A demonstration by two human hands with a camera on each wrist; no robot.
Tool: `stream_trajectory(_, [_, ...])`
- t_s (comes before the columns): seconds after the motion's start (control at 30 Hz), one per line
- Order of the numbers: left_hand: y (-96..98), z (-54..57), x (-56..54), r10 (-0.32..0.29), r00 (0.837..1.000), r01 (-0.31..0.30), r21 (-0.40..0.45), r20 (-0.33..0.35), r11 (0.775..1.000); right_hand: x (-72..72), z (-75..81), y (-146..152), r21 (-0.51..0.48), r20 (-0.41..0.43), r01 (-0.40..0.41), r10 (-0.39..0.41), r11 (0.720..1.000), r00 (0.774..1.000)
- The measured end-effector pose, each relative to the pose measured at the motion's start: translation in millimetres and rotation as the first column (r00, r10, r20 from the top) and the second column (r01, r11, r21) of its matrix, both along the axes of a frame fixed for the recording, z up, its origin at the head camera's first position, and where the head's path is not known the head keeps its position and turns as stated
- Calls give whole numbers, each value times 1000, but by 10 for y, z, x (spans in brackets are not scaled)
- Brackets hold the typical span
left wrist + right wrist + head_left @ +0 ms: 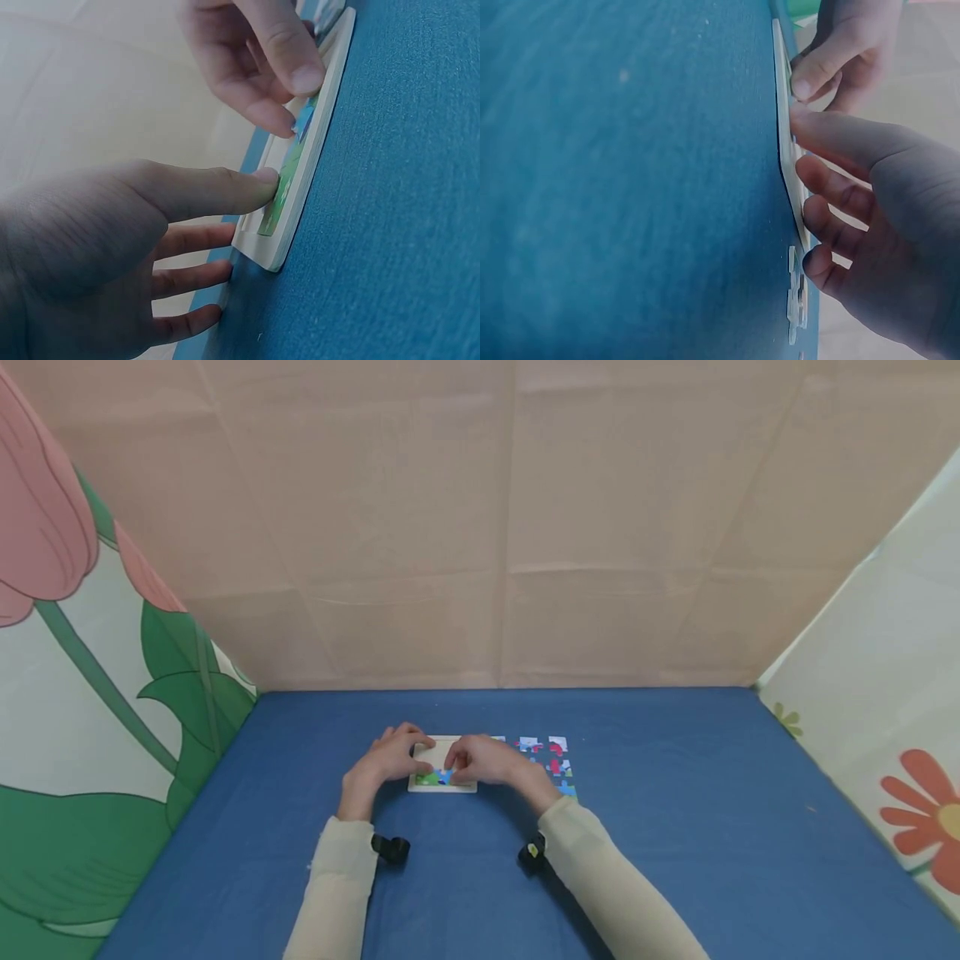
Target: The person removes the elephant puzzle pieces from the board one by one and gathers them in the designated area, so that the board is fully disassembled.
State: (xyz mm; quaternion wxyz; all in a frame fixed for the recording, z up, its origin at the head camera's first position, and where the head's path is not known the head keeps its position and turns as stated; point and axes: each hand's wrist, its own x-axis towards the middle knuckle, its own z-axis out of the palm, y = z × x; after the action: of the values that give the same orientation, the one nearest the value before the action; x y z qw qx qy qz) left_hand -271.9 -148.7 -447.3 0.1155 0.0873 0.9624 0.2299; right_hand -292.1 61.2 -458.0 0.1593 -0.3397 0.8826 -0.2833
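A shallow wooden puzzle tray [442,789] lies on the blue cloth. Along its near side sit green and blue puzzle pieces [279,201]. My left hand [388,756] is at the tray's left side. Its straight thumb presses on the green piece, and its other fingers spread beside the outer rim. My right hand [486,758] reaches over the tray's right part. Between its thumb and index finger it pinches a blue puzzle piece [304,118] low in the tray. The right fingertips partly cover that piece, so whether it is fully seated is hidden.
Several loose puzzle pieces [558,767] lie on the blue tablecloth [675,827] right of the tray, partly behind the right hand. A beige cloth backdrop [480,568] rises at the far edge. Flower-printed cloth panels [82,710] stand at the left and right.
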Motion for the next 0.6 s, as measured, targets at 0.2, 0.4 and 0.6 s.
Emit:
stream_trajectory(0.2, [-17, -11, -15, -12, 1000, 12, 0, -1, 1000, 6, -1, -40, 21, 4, 24, -24, 999, 1000])
stream_trajectory(0.4, [-20, -16, -20, -12, 1000, 12, 1, 5, 1000, -1, 13, -59, 34, 17, 18, -19, 999, 1000])
stream_trajectory(0.6, [-19, -17, -19, -11, 1000, 11, 1, 3, 1000, 2, 33, -55, 10, 28, 17, -17, 1000, 999])
